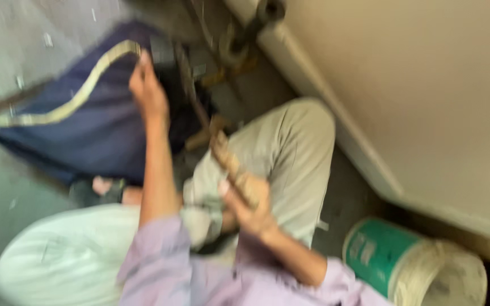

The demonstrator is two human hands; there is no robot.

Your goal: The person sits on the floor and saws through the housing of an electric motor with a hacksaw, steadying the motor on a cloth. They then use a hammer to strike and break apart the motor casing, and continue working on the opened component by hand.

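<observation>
While the frame is motion-blurred, the right hand [250,204] is closed around the wooden handle [231,164] of a long tool whose far end reaches into the dark blue bag [92,124]. The left hand [147,85], above it, pinches the bag's opening by the pale strap [75,96]. Tool partly inside; not fully stowed or drawn clear.

Blurred frame; finishes judged coarsely. Tool handle [235,168] in my right hand [250,207]: wood, pale brown, matt, looks rough. Bag [94,133] by my left hand [148,93]: dark blue cloth, matt, with a tan woven strap [72,102]. My sleeves [199,277]: lilac cloth, soft. Trousers [290,153]: beige cloth. Bucket [409,263]: plastic, green label, rim crusted and chalky. Floor [7,51]: grey, dull. Wall [426,85]: cream, smooth, matt.
</observation>
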